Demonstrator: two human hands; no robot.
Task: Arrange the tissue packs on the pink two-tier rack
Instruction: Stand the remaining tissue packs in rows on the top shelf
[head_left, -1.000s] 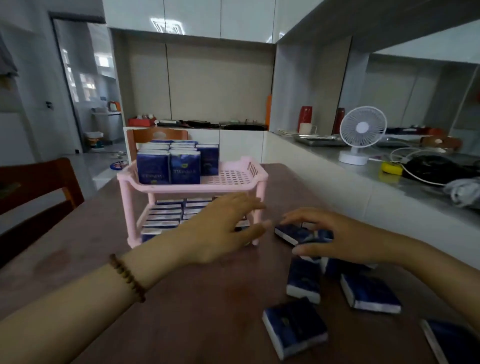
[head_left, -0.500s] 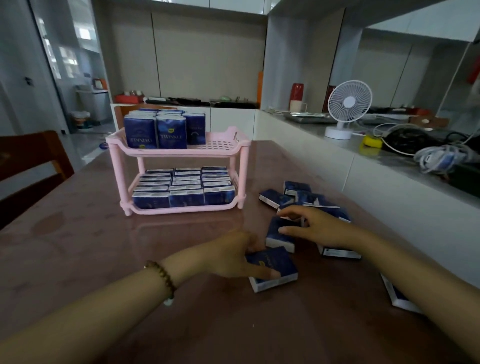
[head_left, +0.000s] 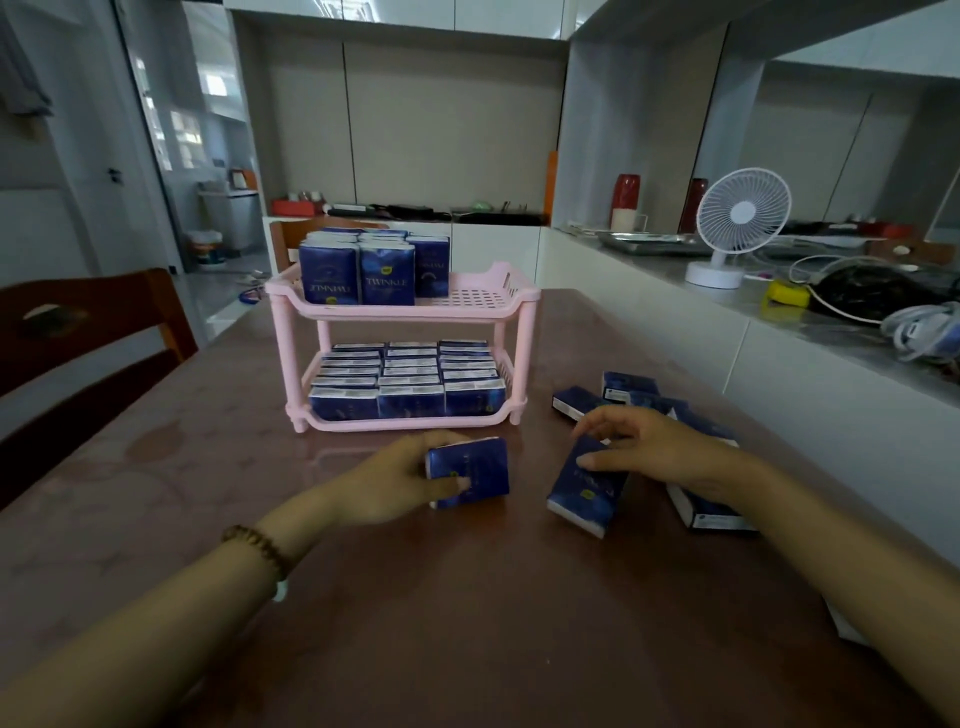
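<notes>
The person's left hand (head_left: 395, 483) is gripping a dark blue, flat rectangular tissue pack (head_left: 467, 470). The thumb is pressing across the pack's printed face, and the other fingers are curling round its far edge and left end. The pack is tilting up off the glossy brown table (head_left: 467, 623). A brown beaded bracelet (head_left: 260, 545) is sitting on that wrist.

Just beyond those fingertips the pink plastic two-tier rack (head_left: 415, 313) is standing. Its lower tier is filled with rows of blue packs (head_left: 410, 374). Its upper tier is carrying upright packs (head_left: 387, 275) on the left part only, with bare perforated shelf to their right.

The right hand (head_left: 654, 452) is hovering with its fingers loosely spread and slightly bent, gripping nothing. Its thumb tip is resting on a second blue tissue pack (head_left: 584, 488) lying at an angle on the table under those fingers. Past the fingertips a loose heap of blue packs (head_left: 628, 387) is lying near the rack's right foot, and another flat pack (head_left: 711, 512) is showing under the wrist. Whether the index finger is touching anything, I cannot tell.
</notes>
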